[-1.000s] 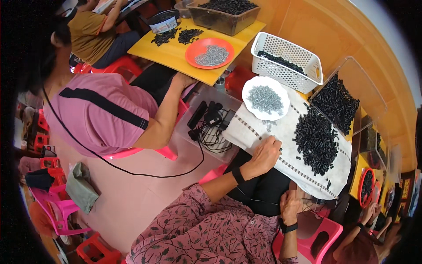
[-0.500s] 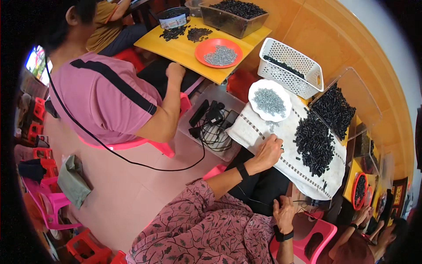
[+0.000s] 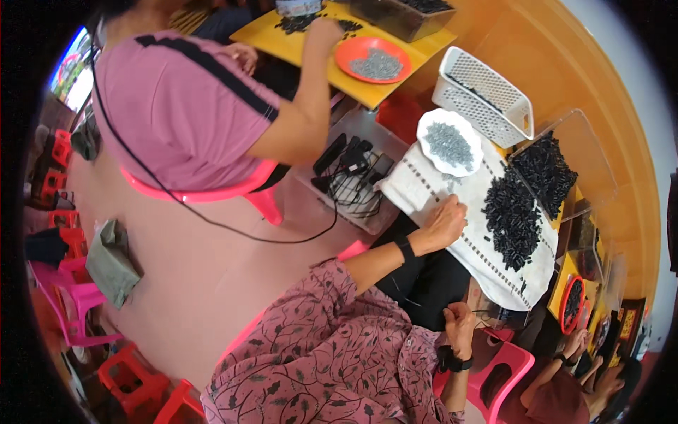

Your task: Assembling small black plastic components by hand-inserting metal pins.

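My left hand (image 3: 443,225) rests over the white towel (image 3: 427,191), fingers drawn together in a pinch. Whatever lies between its fingertips is too small to make out. Just beyond it stands a white scalloped bowl (image 3: 472,168) of small silver metal pieces, with a few loose ones on the towel by its rim. To the right of that hand spreads a heap of short black pieces (image 3: 512,222). My right hand (image 3: 460,329) is at the towel's near edge, above my lap, fingers curled in; their contents are hidden.
Behind the bowl stands a white perforated basket (image 3: 487,99); a tipped clear bin (image 3: 547,169) of black pieces adjoins the heap. At left, a person in a pink shirt (image 3: 187,120) works at a yellow table (image 3: 282,42) with an orange plate (image 3: 346,53). A bin of cables (image 3: 353,169) sits below.
The whole view has shifted. My right hand's fingers have curled in more. The neighbour's arm has reached forward over the black pieces on the yellow table. My left hand stays pinched over the towel.
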A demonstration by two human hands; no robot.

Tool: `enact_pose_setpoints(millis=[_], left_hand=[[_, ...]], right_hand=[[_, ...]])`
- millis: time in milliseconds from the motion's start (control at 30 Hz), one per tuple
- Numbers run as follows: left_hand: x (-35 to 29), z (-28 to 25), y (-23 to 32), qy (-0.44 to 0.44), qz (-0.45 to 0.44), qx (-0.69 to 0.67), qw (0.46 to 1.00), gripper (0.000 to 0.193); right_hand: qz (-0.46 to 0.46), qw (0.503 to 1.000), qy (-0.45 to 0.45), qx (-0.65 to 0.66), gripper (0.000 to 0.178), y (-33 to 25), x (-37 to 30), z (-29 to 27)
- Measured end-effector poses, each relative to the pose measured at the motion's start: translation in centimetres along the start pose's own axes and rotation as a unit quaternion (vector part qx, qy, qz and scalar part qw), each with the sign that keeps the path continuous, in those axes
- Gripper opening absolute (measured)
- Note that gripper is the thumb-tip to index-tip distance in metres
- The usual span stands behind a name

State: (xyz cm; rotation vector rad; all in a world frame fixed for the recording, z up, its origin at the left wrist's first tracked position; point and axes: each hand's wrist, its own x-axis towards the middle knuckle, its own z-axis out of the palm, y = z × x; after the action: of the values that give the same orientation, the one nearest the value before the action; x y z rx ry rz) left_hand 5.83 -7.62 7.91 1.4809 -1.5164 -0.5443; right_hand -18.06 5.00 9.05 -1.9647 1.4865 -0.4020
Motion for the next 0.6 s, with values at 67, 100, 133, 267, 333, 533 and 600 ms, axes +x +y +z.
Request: enact_pose_setpoints(millis=[67,100,133,267,333,533,600], left_hand=[[-0.1,-0.1,-0.3,0.012,-0.016,0.005,1.0,0.015],[-0.2,-0.4,-0.2,0.009,-0.007,0.002,1.0,0.013],[-0.2,-0.4,-0.2,0.008,0.001,0.0,1.0,0.01],[0.6,2.6,-0.9,-0.019,0.048,0.0,0.999,0.008],[0.4,1.7,0.1,-0.021,0.024,-0.014,0.999,0.01],[0.1,2.4,-1.8,0.0,-0.009,-0.034,0.999,0.008],[0.1,2.3,-1.6,0.002,-0.013,0.001,1.0,0.01]], right_hand=[[0.021,0.999,-0.047,0.011,0.007,-0.8,-0.3,-0.1],[0.015,0.998,-0.065,0.018,0.008,-0.8,-0.4,-0.1],[0.008,0.996,-0.084,0.026,0.01,-0.6,-0.5,0.1],[0.024,0.996,-0.069,0.043,0.009,-0.7,-1.0,-0.2],[-0.004,0.996,-0.083,0.015,0.009,0.1,-0.7,-0.4],[0.104,0.977,-0.097,0.156,0.011,0.7,-0.4,-0.5],[0.107,0.984,-0.067,0.122,0.015,0.5,-0.4,-0.3]])
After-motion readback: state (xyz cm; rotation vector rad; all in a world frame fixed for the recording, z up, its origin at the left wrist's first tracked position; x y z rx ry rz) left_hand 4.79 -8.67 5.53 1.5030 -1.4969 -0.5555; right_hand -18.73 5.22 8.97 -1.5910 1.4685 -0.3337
